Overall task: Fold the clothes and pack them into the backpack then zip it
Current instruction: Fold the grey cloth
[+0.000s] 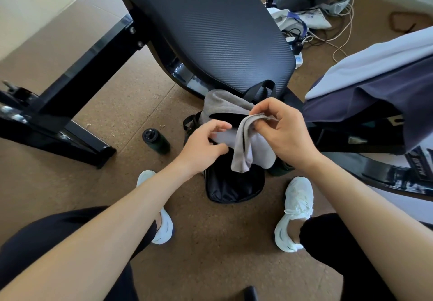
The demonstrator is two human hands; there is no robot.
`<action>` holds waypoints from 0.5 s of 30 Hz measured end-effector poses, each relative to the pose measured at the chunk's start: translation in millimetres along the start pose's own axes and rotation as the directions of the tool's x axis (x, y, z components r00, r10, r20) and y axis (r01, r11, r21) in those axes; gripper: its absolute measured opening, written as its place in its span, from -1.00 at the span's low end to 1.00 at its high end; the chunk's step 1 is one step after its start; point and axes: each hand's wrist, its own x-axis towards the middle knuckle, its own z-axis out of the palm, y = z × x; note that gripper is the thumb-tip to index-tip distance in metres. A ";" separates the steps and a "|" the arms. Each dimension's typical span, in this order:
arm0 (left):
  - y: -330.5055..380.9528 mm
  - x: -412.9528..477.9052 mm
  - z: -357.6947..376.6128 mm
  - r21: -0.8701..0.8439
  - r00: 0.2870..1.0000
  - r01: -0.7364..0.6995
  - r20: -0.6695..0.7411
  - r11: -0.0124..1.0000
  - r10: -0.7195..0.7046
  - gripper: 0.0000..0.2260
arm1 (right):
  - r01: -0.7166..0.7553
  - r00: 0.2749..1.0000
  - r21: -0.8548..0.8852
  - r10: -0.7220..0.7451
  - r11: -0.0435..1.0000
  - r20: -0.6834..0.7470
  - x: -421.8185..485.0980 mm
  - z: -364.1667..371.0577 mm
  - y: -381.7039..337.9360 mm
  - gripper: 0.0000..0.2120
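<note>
1. Two white shoes point(296, 211) stood on the speckled cork floor point(222, 265). The black backpack point(234, 186) sat between them, its smooth nylon front toward the person.
2. The right hand point(283, 132) pinched a folded edge of the grey cloth point(243, 148) between thumb and fingers, just above the backpack's mouth. The cloth hung limp in a soft, matte double layer.
3. The left hand point(206, 142) lay against the same cloth with its fingers curled. Whether it gripped fabric, the bag's rim or nothing could not be told.
4. The step looked to be feeding the cloth in. It would go best with the left hand spreading the mouth wide while the right lowered the fold flat, clear of the zip track. More grey fabric bulged over the far rim and would need tucking in first.
5. A dark, round-capped bottle point(155, 140) stood on the floor near the backpack's left.
6. Beyond was a bench point(210, 31) with a ribbed black pad and a glossy frame. Navy and white clothes point(375, 85) lay draped at right, unpacked.
</note>
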 end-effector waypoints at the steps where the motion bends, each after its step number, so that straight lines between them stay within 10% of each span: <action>1: -0.6 1.2 2.7 0.001 0.998 -0.009 0.070 1.000 0.009 -0.64 | 0.004 1.000 0.009 -0.004 1.000 -0.004 -0.6 -1.2 -1.0 -0.87; 11: -8.3 4.0 30.9 -0.042 0.999 0.019 0.046 0.999 -0.017 -0.44 | 0.043 0.998 0.056 -0.041 0.998 -0.039 -4.5 -6.9 -6.0 -0.90; 15: 0.7 4.4 35.2 -0.053 0.995 -0.080 -0.067 0.995 0.076 -0.65 | 0.079 0.997 0.066 -0.078 0.995 -0.013 -6.0 -10.1 -5.8 -0.87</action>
